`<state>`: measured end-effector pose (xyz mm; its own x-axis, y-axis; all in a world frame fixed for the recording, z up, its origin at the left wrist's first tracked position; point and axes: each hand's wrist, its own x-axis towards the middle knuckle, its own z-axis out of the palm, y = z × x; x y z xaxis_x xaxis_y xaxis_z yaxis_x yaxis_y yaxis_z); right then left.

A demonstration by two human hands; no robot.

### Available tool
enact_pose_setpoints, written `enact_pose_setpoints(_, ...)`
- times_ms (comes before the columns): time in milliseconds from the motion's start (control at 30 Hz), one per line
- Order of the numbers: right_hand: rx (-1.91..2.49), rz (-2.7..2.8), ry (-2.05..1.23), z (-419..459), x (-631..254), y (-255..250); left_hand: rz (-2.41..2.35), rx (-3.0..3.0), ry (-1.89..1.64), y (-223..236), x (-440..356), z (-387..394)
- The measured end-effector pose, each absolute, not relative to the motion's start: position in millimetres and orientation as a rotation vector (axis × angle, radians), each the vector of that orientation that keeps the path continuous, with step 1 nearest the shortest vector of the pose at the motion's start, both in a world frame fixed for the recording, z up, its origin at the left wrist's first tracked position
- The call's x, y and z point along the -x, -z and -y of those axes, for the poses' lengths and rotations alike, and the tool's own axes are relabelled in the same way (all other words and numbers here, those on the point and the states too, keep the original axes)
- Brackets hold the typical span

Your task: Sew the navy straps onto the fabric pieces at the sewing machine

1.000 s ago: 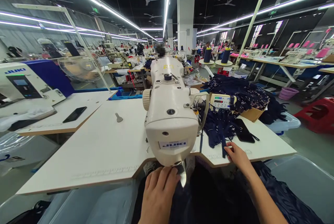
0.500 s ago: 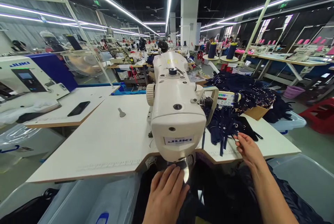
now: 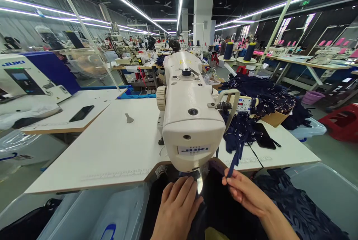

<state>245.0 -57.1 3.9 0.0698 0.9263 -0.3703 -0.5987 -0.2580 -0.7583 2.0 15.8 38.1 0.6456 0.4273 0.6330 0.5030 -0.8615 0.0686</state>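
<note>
A cream JUKI sewing machine (image 3: pixel 190 120) stands on a white table (image 3: pixel 112 150) in front of me. My left hand (image 3: pixel 177 206) lies with fingers together on dark navy fabric (image 3: pixel 220 210) just below the machine's head. My right hand (image 3: pixel 243 191) pinches the end of a navy strip (image 3: pixel 233 161) that runs up to a heap of navy strips (image 3: pixel 240 132) right of the machine.
A black phone (image 3: pixel 264 137) lies on the table at right, beside a cardboard box (image 3: pixel 275 119) piled with navy pieces. Another phone (image 3: pixel 81 113) rests on the left table by a second JUKI machine (image 3: pixel 25 79). Grey bins (image 3: pixel 327 191) flank my seat.
My right hand has pulled back from the strip heap on the table toward me, drawing one navy strip along. My left hand has stayed on the fabric under the machine.
</note>
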Motion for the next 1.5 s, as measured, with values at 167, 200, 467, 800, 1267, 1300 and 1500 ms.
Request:
enact_pose_setpoints(167, 0.800, 0.354, -1.625, 64, -199, -25, 0.711, 2.764, 1.061, -42, -2, -16)
enact_pose_setpoints(200, 0.775, 0.305, -1.627, 63, -193, -27, 0.698, 2.781, 1.057, -43, -2, -16)
enact_pose_setpoints(467, 1.119, 0.631, -1.410, 33, -198, -32, 0.687, 3.006, 0.995, -48, 6, -17)
enact_pose_setpoints(800, 1.511, 1.419, -1.063, 15, -204, -40, 0.724, 3.295, 1.109, -45, 16, -28)
enact_pose_setpoints(1267, 1.471, 1.159, -1.186, 9, -186, -24, 0.621, 3.233, 0.937, -49, 16, -31)
enact_pose_setpoints(1300, 1.473, 1.163, -1.180, 9, -186, -23, 0.624, 3.242, 0.943, -48, 16, -31)
enact_pose_setpoints(1500, 1.506, 1.178, -1.151, 11, -184, -19, 0.623, 3.283, 0.837, -52, 16, -30)
